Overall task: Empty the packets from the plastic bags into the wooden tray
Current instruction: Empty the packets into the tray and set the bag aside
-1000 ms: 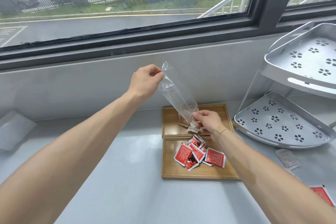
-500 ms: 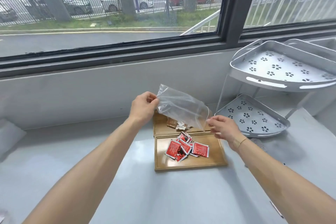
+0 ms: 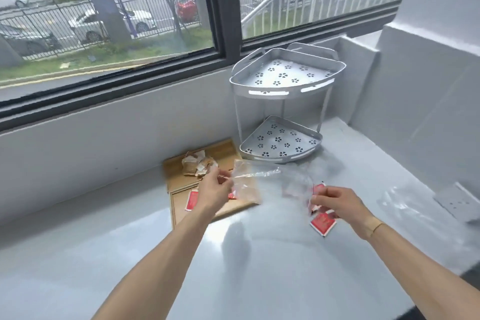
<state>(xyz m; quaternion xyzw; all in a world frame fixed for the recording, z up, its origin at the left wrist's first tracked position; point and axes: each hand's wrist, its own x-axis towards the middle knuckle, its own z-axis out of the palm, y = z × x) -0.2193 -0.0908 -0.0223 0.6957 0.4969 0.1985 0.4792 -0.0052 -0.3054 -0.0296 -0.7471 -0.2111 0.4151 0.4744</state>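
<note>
Both arms outstretched, left hand (image 3: 217,187) and right hand (image 3: 333,204) pinching a blurred clear bag (image 3: 270,179) stretched between, over tray (image 3: 179,163) and surface (image 3: 259,254), red packet (image 3: 322,225) near right.

Two hands hold a clear plastic bag over a grey bench.

The left hand (image 3: 215,187) pinches one end of the plastic bag (image 3: 270,179) above the wooden tray (image 3: 228,149); the right hand (image 3: 335,202) grips the other end, blurred. Brown packets (image 3: 197,163) lie in the tray's far compartment, red ones (image 3: 191,199) in the near. Another red packet (image 3: 322,225) lies on the bench (image 3: 259,267) beside a two-tier metal rack (image 3: 283,101).
</note>
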